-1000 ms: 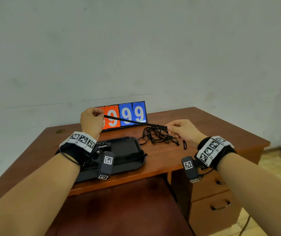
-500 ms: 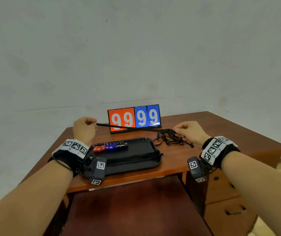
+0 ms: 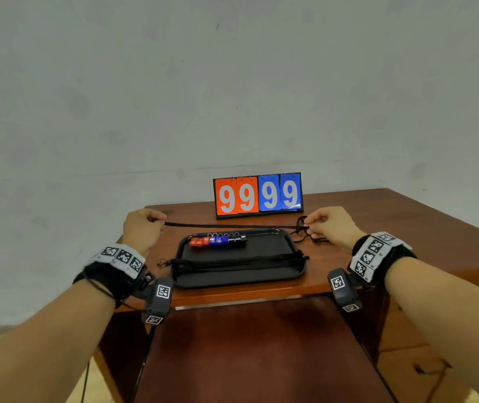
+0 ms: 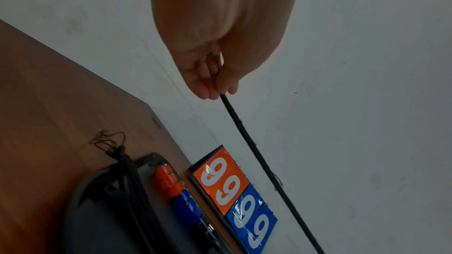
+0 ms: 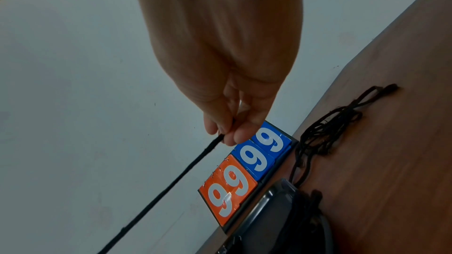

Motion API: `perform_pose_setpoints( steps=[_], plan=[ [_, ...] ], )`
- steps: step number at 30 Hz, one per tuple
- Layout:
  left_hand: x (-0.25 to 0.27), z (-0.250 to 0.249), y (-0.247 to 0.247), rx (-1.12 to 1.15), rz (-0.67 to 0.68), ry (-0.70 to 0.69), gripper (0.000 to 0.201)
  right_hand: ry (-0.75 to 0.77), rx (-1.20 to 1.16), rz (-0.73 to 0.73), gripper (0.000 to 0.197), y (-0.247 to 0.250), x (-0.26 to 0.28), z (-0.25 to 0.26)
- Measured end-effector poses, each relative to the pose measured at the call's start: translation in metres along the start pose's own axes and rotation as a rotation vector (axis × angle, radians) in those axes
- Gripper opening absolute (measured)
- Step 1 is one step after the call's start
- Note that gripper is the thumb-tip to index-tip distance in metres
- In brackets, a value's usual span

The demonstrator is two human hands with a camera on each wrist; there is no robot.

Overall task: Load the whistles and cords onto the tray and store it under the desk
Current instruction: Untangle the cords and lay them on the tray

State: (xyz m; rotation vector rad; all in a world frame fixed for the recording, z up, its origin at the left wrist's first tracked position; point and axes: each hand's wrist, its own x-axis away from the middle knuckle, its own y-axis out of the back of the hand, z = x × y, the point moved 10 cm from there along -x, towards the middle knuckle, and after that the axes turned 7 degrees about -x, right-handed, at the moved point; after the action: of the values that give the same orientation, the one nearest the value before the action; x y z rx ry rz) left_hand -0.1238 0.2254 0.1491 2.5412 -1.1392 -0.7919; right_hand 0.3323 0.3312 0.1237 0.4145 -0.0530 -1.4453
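A black cord (image 3: pixel 232 226) is stretched taut above the far edge of the black tray (image 3: pixel 241 279). My left hand (image 3: pixel 142 228) pinches its left end (image 4: pixel 221 95) and my right hand (image 3: pixel 324 225) pinches its right end (image 5: pixel 221 138). A row of red, blue and black whistles (image 3: pixel 218 241) lies along the tray's back. Several straightened black cords (image 3: pixel 232 261) lie across the tray's front half. A tangled pile of black cords (image 5: pixel 325 136) rests on the desk to the right of the tray, under my right hand.
A flip scoreboard (image 3: pixel 258 194) reading 9999 stands at the back of the wooden desk (image 3: pixel 407 216), against the wall. A lower brown surface (image 3: pixel 250 350) sits under the desk's front edge. Drawers (image 3: pixel 418 370) are at the lower right.
Both hands have lowered the taut cord toward the tray, and the view has shifted so the desk sits lower in the frame. The grips on both ends are unchanged.
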Motion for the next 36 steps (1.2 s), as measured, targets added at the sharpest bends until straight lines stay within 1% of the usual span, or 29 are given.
perform_pose_setpoints(
  steps=[2, 5, 9, 12, 15, 18, 23, 28, 36],
  plan=[
    [0.001, 0.008, 0.001, -0.067, 0.024, -0.004, 0.027, 0.005, 0.051, 0.007, 0.017, -0.007, -0.005, -0.005],
    [0.004, 0.015, -0.001, -0.203, 0.06, -0.049, 0.023, 0.007, 0.124, 0.014, 0.014, -0.017, -0.009, -0.009],
    [0.007, 0.031, -0.014, -0.345, 0.164, -0.078, 0.017, 0.022, 0.204, 0.019, 0.016, -0.028, -0.011, -0.016],
    [0.009, 0.043, -0.027, -0.458, 0.24, -0.094, 0.019, 0.039, 0.263, 0.033, 0.019, -0.033, -0.015, -0.027],
    [0.012, 0.051, -0.039, -0.541, 0.289, -0.106, 0.014, 0.061, 0.344, 0.023, 0.019, -0.037, -0.02, -0.036],
    [0.011, 0.052, -0.049, -0.577, 0.314, -0.128, 0.015, 0.046, 0.379, 0.018, 0.024, -0.039, -0.023, -0.045],
    [0.013, 0.056, -0.063, -0.637, 0.379, -0.175, 0.023, -0.002, 0.397, 0.038, 0.022, -0.041, -0.024, -0.06],
    [0.015, 0.064, -0.071, -0.664, 0.412, -0.174, 0.032, -0.03, 0.396, 0.051, 0.022, -0.041, -0.023, -0.071],
    [0.018, 0.062, -0.082, -0.668, 0.444, -0.189, 0.031, -0.037, 0.386, 0.049, 0.021, -0.038, -0.022, -0.077]
  ],
)
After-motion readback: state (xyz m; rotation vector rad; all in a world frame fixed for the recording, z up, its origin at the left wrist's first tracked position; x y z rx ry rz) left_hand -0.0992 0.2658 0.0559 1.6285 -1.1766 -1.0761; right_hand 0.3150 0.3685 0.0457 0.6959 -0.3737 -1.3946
